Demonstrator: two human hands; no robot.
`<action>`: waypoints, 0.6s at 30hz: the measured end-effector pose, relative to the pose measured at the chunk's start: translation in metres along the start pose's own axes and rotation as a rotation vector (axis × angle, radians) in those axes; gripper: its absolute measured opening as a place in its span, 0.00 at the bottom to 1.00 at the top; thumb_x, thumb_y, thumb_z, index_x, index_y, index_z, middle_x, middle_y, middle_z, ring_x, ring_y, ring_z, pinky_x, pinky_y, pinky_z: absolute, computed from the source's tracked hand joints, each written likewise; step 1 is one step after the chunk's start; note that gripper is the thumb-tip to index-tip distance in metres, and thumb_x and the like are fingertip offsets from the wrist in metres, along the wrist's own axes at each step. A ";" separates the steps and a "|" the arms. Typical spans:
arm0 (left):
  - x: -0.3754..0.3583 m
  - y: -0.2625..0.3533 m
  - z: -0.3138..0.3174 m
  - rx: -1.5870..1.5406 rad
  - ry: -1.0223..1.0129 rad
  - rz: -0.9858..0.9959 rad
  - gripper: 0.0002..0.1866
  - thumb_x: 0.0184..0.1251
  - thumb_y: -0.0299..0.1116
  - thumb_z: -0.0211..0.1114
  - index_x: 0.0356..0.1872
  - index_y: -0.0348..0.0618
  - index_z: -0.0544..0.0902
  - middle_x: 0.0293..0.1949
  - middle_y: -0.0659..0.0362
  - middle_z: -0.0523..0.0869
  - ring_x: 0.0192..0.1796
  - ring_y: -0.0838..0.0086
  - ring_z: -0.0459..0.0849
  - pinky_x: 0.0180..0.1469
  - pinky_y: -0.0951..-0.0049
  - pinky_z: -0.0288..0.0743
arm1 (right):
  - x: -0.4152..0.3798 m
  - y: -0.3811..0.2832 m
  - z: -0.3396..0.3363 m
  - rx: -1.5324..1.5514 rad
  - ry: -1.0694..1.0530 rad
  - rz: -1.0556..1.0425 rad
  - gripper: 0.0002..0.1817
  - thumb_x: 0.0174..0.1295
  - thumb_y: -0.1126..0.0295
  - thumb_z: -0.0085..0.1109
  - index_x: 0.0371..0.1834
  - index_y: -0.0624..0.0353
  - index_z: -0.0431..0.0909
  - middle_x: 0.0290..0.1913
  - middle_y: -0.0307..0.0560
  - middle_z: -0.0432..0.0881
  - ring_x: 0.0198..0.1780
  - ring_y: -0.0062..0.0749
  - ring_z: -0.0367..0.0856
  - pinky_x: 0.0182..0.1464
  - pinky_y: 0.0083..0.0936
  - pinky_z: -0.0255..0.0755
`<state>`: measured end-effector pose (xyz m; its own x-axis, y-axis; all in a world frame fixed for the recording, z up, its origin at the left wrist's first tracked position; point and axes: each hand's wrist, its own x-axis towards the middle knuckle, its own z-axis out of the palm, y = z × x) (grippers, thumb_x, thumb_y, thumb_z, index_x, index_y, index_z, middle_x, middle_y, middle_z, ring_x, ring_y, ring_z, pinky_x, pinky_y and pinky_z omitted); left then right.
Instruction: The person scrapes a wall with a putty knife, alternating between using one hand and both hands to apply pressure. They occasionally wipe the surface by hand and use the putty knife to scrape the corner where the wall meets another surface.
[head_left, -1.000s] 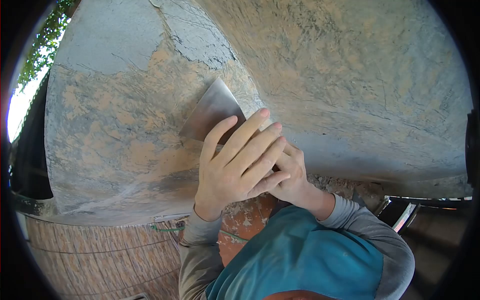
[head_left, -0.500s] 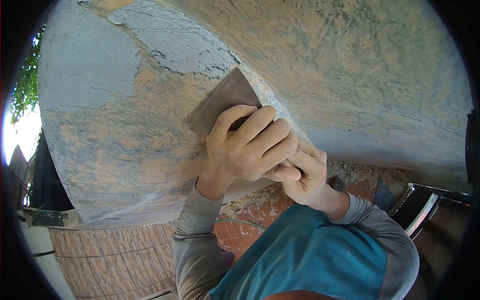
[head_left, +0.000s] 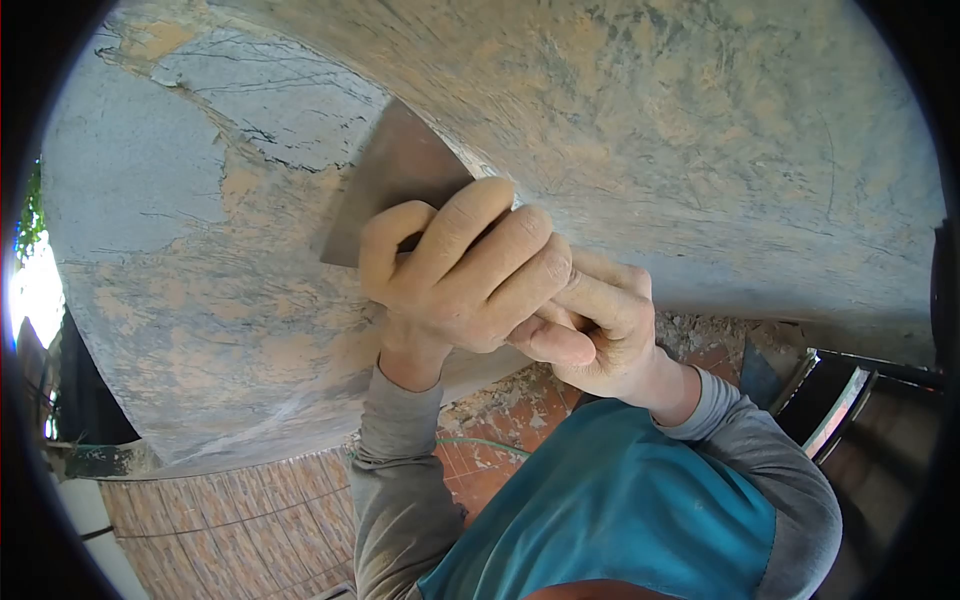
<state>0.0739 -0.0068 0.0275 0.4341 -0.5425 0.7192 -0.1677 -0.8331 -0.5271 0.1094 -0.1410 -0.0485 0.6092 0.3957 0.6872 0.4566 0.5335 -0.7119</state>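
Both hands meet on one scraper (head_left: 400, 165), whose flat, wide metal blade lies against a large curved surface (head_left: 290, 300) with patchy grey and orange-tan colour. My left hand (head_left: 460, 260) wraps its fingers round the handle side of the blade, and the handle is mostly hidden beneath them. Close on its right, my right hand (head_left: 605, 325) is closed too, its fingers curled at the handle end under and beside my left hand. Near the blade's top corner is a smoother grey patch with dark cracks (head_left: 290, 110).
Below the curved surface, debris lies on a red tiled floor (head_left: 510, 420), with a thin green hose (head_left: 480, 441) across it. Patterned tiling (head_left: 230, 530) shows at lower left. A dark metal frame (head_left: 840, 410) stands at right. Leaves (head_left: 32, 215) show at far left.
Both hands and the scraper have shifted, the blade moving left and slightly up over the surface. The camera view has also shifted slightly.
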 end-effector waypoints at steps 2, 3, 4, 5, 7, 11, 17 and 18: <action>-0.012 0.007 0.000 0.012 -0.057 -0.002 0.36 0.79 0.66 0.33 0.20 0.58 0.80 0.24 0.73 0.83 0.35 0.81 0.84 0.42 0.74 0.59 | -0.012 0.003 0.000 0.006 -0.026 0.059 0.12 0.65 0.66 0.68 0.44 0.63 0.85 0.28 0.48 0.79 0.24 0.36 0.78 0.24 0.28 0.71; -0.018 0.011 -0.001 0.006 -0.075 -0.027 0.37 0.79 0.66 0.32 0.20 0.59 0.80 0.24 0.74 0.83 0.35 0.82 0.84 0.42 0.74 0.59 | -0.017 0.007 0.001 0.023 -0.026 0.057 0.12 0.66 0.65 0.68 0.44 0.63 0.85 0.28 0.48 0.79 0.24 0.36 0.78 0.24 0.28 0.71; -0.022 0.016 -0.001 0.000 -0.094 -0.052 0.38 0.79 0.67 0.31 0.19 0.59 0.80 0.24 0.74 0.83 0.35 0.82 0.84 0.41 0.74 0.59 | -0.020 0.010 0.001 0.042 -0.026 0.055 0.12 0.66 0.65 0.68 0.43 0.63 0.86 0.29 0.48 0.80 0.24 0.35 0.78 0.25 0.28 0.71; -0.024 0.018 -0.001 -0.007 -0.120 -0.082 0.38 0.79 0.67 0.29 0.19 0.59 0.80 0.24 0.74 0.83 0.35 0.82 0.84 0.41 0.75 0.58 | -0.022 0.012 0.002 0.063 -0.027 0.061 0.12 0.66 0.65 0.67 0.43 0.63 0.86 0.29 0.48 0.80 0.24 0.35 0.78 0.25 0.28 0.71; -0.024 0.014 -0.002 0.027 -0.109 -0.028 0.39 0.78 0.69 0.29 0.18 0.60 0.79 0.23 0.75 0.83 0.35 0.83 0.84 0.41 0.75 0.58 | -0.020 0.009 0.001 0.081 -0.054 0.112 0.12 0.66 0.65 0.68 0.42 0.63 0.85 0.29 0.48 0.80 0.24 0.34 0.78 0.25 0.27 0.70; -0.021 0.012 -0.002 0.018 -0.093 -0.027 0.40 0.77 0.70 0.28 0.18 0.60 0.79 0.22 0.74 0.82 0.34 0.83 0.84 0.41 0.75 0.58 | -0.020 0.005 0.006 0.066 -0.012 0.113 0.11 0.66 0.65 0.69 0.39 0.64 0.85 0.28 0.48 0.79 0.23 0.30 0.75 0.23 0.25 0.68; -0.003 0.002 0.001 -0.002 -0.014 -0.034 0.39 0.77 0.69 0.30 0.17 0.59 0.79 0.21 0.74 0.82 0.32 0.81 0.83 0.41 0.74 0.57 | -0.004 -0.001 0.001 0.074 0.001 0.056 0.09 0.66 0.69 0.67 0.38 0.65 0.85 0.27 0.46 0.78 0.22 0.28 0.74 0.22 0.24 0.66; -0.008 0.008 0.000 -0.011 -0.029 -0.056 0.39 0.77 0.69 0.30 0.17 0.59 0.79 0.21 0.74 0.81 0.32 0.81 0.83 0.41 0.74 0.57 | -0.006 -0.002 0.001 0.066 -0.001 0.063 0.08 0.66 0.69 0.67 0.38 0.65 0.85 0.27 0.46 0.78 0.22 0.28 0.74 0.22 0.25 0.66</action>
<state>0.0690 -0.0096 0.0178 0.4688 -0.4920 0.7336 -0.1520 -0.8630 -0.4817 0.1046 -0.1437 -0.0508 0.6345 0.4307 0.6418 0.3738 0.5558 -0.7425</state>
